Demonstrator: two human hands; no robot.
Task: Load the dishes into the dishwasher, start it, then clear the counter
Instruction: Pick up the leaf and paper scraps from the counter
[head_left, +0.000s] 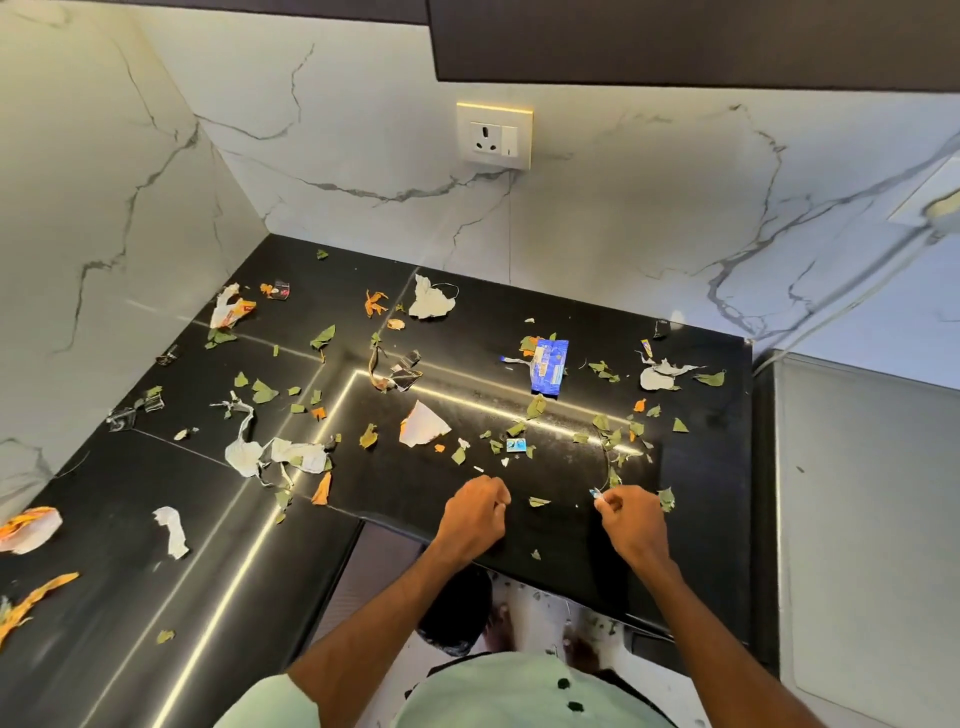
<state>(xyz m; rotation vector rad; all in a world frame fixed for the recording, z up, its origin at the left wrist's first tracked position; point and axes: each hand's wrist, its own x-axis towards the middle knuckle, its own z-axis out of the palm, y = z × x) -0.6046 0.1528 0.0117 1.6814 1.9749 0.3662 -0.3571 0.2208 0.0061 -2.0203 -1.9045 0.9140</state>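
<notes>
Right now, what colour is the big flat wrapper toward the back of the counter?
The wrapper is blue with pale print; head view shows it.

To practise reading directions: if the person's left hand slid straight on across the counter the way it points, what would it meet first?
Probably the tiny white paper bit just ahead of the left hand, then the small blue scrap; depth is hard to judge.

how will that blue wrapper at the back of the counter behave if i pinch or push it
The blue wrapper looks thin, crinkled and torn open, so it is probably floppy and very light. On the glossy black counter it would likely slide flat rather than roll. Leaf bits right beside it may get dragged along.
</notes>
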